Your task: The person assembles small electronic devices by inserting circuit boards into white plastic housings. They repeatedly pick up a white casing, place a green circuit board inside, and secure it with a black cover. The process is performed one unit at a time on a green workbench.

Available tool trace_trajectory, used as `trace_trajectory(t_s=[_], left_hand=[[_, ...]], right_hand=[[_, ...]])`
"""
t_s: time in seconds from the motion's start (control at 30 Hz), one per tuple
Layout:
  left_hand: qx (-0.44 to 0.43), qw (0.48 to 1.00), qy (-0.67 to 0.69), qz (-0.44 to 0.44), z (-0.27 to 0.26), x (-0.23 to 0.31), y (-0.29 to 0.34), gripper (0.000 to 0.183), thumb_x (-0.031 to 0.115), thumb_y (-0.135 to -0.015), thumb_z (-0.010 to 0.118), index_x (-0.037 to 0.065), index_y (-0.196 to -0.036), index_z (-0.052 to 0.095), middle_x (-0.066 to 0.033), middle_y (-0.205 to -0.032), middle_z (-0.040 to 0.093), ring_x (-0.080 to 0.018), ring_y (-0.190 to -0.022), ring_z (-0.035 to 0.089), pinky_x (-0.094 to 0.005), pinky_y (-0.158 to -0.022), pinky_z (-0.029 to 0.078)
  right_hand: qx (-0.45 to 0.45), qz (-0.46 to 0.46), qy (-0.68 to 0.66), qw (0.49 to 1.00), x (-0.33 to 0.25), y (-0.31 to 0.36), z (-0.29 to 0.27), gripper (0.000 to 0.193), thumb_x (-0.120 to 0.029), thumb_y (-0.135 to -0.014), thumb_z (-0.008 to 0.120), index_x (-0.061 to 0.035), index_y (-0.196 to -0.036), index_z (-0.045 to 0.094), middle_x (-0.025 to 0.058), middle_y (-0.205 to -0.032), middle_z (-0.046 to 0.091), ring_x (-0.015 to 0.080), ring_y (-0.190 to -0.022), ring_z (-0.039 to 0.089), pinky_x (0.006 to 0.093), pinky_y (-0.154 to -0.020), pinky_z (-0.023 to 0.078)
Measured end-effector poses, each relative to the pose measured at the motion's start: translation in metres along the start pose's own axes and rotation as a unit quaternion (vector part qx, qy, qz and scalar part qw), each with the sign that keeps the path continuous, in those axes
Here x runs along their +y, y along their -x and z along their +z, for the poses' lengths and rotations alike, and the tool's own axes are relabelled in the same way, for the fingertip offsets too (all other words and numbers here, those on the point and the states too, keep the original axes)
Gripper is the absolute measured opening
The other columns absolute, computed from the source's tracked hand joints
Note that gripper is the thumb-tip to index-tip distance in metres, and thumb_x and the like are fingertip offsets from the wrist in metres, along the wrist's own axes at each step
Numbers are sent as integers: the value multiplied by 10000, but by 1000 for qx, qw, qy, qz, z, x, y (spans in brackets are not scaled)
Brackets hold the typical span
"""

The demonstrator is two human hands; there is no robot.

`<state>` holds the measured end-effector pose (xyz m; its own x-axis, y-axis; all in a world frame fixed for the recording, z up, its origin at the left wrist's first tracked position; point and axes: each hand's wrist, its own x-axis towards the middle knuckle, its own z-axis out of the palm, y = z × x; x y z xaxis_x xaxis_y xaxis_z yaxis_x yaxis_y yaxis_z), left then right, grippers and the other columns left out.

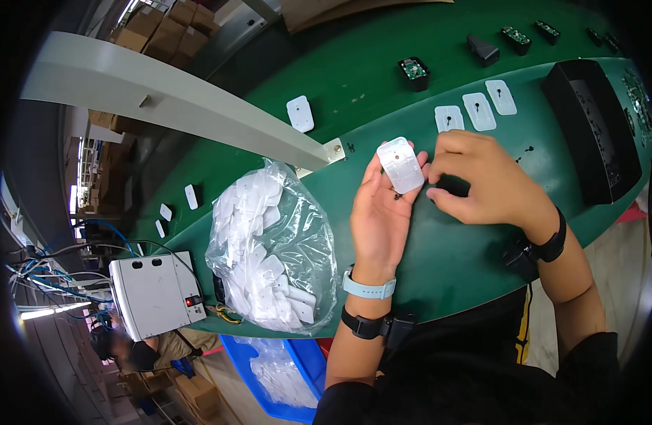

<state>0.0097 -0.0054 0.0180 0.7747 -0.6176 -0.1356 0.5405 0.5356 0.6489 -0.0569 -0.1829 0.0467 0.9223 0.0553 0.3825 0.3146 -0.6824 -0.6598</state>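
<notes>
On the upturned palm and fingers of my left hand (384, 219) rests a white plastic cover (401, 166) with rounded corners and a small hole. A few tiny dark parts (398, 196), perhaps screws, lie on the fingers below it. My right hand (485, 180) is curled just right of the cover, with thumb and fingertips nearly meeting; whatever they pinch is too small to make out. Beyond it, similar white covers (479, 112) lie in a row, each with a small black piece on it. Loose tiny dark parts (524, 153) lie on the green table.
A clear bag (319, 248) of white covers stands left of my arm. At right is a black tray (552, 88). Black housings with circuit boards (414, 73) line the far green surface. A grey metal beam (177, 99) crosses the upper left; a white box (152, 294) stands left.
</notes>
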Motion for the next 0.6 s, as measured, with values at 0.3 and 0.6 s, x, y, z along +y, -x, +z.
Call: trace_trajectory(t_s=[0.3, 0.6], left_hand=[[-54, 998, -9, -19, -1, -7, 1, 588, 358, -1068, 366, -24, -1512, 320, -206, -1503, 445, -297, -1366, 458, -416, -1151, 355], [-36, 998, -44, -10, 3, -8, 3, 550, 214, -1043, 409, -24, -1525, 292, -225, -1495, 452, -300, -1355, 478, -428, -1135, 387]], right_hand=[[16, -112, 32, 993, -1, 3, 28, 138, -66, -751, 741, -25, -876, 700, 70, -863, 564, 252, -846, 590, 369, -700, 523], [25, -124, -2, 992, 1, 2, 32, 120, -59, -801, 716, -12, -895, 660, 97, -882, 588, 276, -874, 594, 379, -741, 519]])
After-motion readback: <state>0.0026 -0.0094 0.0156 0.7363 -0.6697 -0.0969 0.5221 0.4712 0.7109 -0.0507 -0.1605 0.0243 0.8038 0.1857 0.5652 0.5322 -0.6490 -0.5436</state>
